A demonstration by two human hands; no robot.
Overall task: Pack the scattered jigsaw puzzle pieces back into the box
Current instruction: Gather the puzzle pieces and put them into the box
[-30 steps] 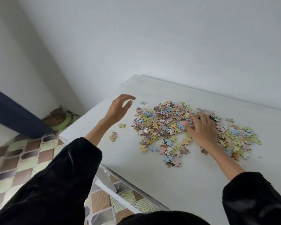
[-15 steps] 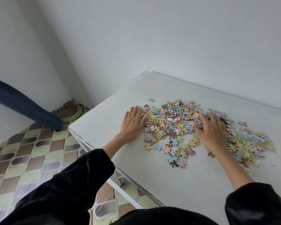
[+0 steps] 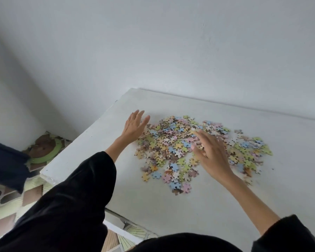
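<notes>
On top of the white table (image 3: 207, 206), against the white wall (image 3: 171, 42): a big loose pile of puzzle pieces (image 3: 173, 142), pink, blue, green and yellow, spread wide, with a few strays near the front edge of the pile. At the left edge of the pile: left hand (image 3: 135, 126), flat and open, fingers straight and close together, holding nothing, just beside the nearest pieces. Over the middle of the pile: right hand (image 3: 213, 155), open too, fingers spread and a bit blurry, nothing held; touching the pieces or just above them, hard to tell. Black sleeves (image 3: 71, 206) on both arms. Down at the left: patterned floor tiles (image 3: 9, 200), some dark blue cloth (image 3: 5, 164).
</notes>
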